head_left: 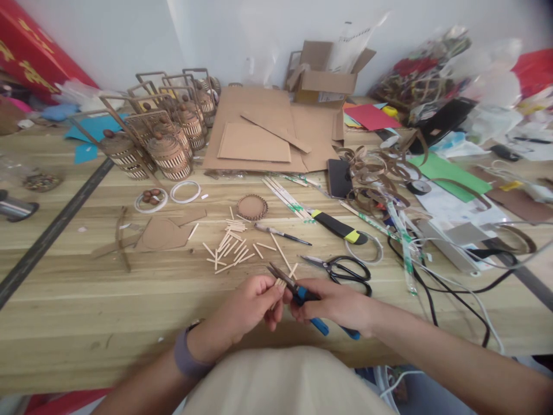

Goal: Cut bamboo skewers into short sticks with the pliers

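My left hand (246, 308) is closed in a pinch on a small bundle of thin wooden sticks (280, 282), held just above the table's near edge. My right hand (334, 305) grips blue-handled cutting pliers (302, 297), whose dark jaws point up-left and meet the ends of the sticks. Both hands touch each other in the middle. Several cut wooden sticks (231, 245) lie scattered on the wooden table (86, 300) just beyond the hands.
Black scissors (345, 268) lie right of the hands, a yellow-black utility knife (339, 226) and a thin brush (283, 234) beyond. Several small cardboard lantern baskets (166, 153) stand at back left. Cardboard sheets (268, 129), cables (436, 282) and paper strips (380, 167) crowd the right.
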A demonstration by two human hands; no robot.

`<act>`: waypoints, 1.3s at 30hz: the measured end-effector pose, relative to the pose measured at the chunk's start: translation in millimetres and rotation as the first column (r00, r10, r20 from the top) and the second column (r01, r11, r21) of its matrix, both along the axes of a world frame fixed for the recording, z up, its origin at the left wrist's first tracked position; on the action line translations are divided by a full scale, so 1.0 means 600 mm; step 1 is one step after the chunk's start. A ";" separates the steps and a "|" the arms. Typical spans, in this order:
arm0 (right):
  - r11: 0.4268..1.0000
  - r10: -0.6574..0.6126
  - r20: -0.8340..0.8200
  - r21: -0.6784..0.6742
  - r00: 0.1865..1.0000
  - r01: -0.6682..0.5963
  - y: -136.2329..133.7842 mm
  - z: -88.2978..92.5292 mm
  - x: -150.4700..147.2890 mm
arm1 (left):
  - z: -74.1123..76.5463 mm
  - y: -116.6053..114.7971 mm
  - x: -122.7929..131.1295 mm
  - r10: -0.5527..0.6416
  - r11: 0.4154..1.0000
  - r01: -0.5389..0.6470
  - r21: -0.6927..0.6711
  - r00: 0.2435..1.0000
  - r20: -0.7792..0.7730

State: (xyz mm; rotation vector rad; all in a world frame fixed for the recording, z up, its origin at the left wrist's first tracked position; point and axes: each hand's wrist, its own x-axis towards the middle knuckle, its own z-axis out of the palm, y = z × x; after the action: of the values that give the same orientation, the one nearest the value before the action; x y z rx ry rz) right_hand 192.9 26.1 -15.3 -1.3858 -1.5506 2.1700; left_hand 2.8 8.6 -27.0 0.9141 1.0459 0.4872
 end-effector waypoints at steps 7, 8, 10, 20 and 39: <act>0.997 0.037 0.072 0.068 0.997 -0.042 0.001 0.000 -0.002 | 0.006 -0.002 -0.001 -0.027 0.999 0.027 0.039 1.000 -0.011; 0.994 0.047 0.082 0.094 0.996 -0.055 0.001 0.002 -0.002 | 0.007 -0.002 -0.002 -0.030 0.998 0.031 0.049 0.999 -0.017; 0.985 0.071 0.095 0.151 0.993 -0.085 0.002 0.004 -0.004 | 0.008 -0.002 -0.003 -0.044 0.996 0.046 0.073 0.998 -0.036; 0.955 0.099 0.094 0.273 0.991 -0.121 0.000 0.002 0.007 | 0.005 0.000 -0.018 -0.025 0.986 0.040 0.160 0.995 -0.097; 0.390 -0.211 0.593 0.780 0.778 -0.489 -0.006 -0.021 -0.033 | -0.004 -0.002 -0.014 0.009 0.771 0.427 0.473 0.735 -0.678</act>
State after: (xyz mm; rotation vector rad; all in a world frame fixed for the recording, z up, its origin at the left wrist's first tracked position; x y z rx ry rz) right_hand 173.2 22.5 -27.8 -1.5069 -2.5592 0.3970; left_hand -5.7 7.3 -29.6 1.8726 1.4115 0.2907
